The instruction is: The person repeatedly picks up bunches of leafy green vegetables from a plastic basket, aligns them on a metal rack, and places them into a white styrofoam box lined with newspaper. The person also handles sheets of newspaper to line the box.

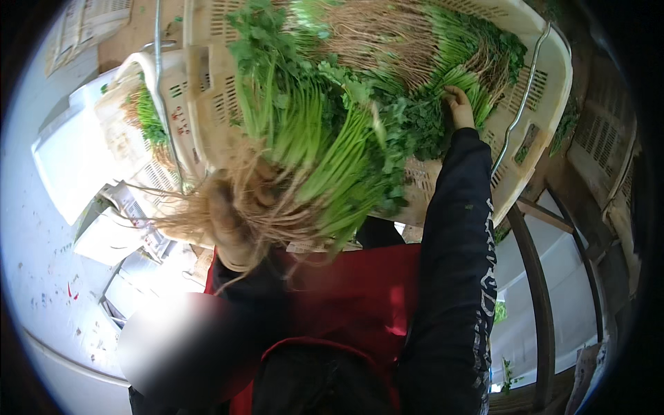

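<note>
A big bunch of leafy green stalks with long pale roots, like coriander or celery (332, 176), lies across the near side of a cream plastic crate (550, 111). My left hand (233, 218) is closed round its root end, blurred and partly covered by roots. Inside the crate lie more root-on bunches (384, 36), with brown roots and green stems. My right hand (458, 106) reaches over the crate's near right part and touches dark leaves there, its fingers slightly bent; its fingertips are partly hidden among the greens.
Metal wire handles (524, 104) stand at both ends of the crate. A second cream crate (116, 116) with small bunches is at left, near white foam boxes (75, 155). Another slatted crate (602, 140) stands at right, above a dark curved bar (539, 311).
</note>
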